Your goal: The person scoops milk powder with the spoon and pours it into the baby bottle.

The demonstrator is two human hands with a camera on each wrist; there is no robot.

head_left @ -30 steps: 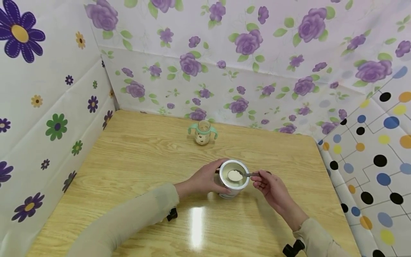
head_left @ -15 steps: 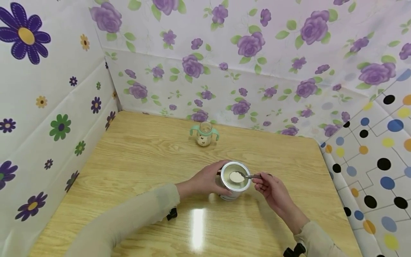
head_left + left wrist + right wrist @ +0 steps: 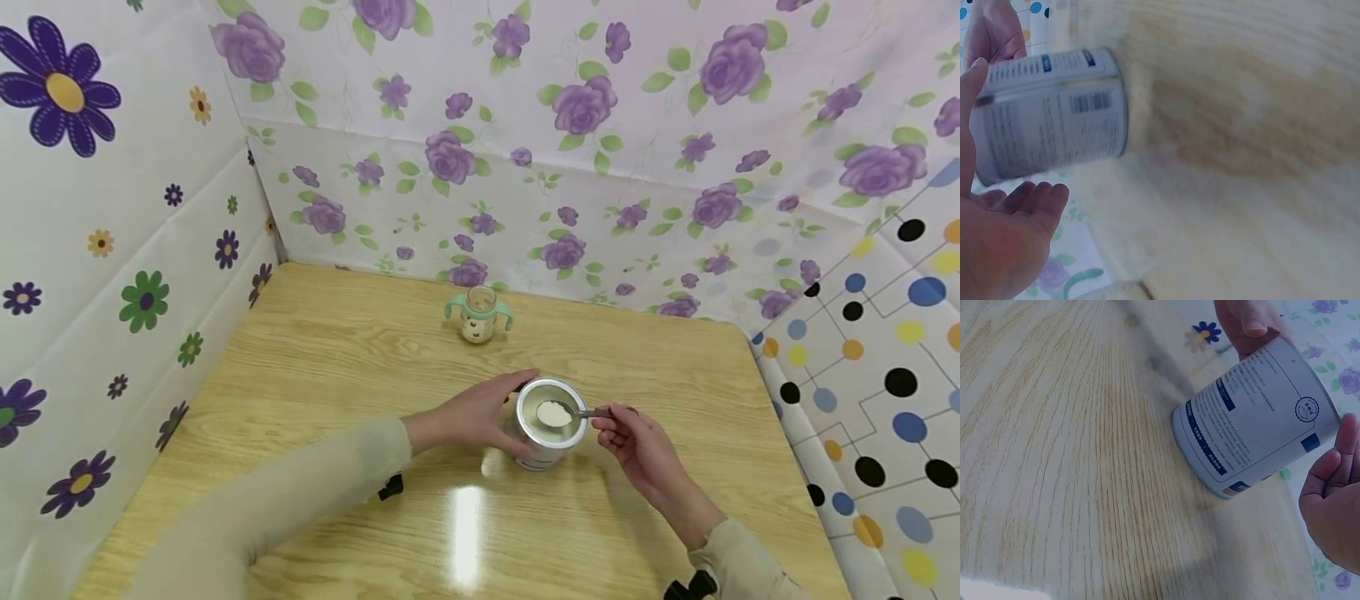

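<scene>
Hardly anything moves since a second ago: the spoon (image 3: 581, 411) with its heap of white powder sits a touch higher over the open can (image 3: 550, 423). Head view: left hand (image 3: 472, 414) curls round the can's left side mid-surface (image 3: 315, 375), right hand (image 3: 637, 442) pinches the spoon handle, bottle (image 3: 478, 313) waits far back. Left wrist view: fingers (image 3: 1029, 200) cup the can (image 3: 1050, 112). Right wrist view: label (image 3: 1254, 419) only. I'd keep the spoon level and lift slowly.

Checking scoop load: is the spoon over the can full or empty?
Full. The spoon carries a heap of white powder over the open can; the right hand pinches its handle.
</scene>
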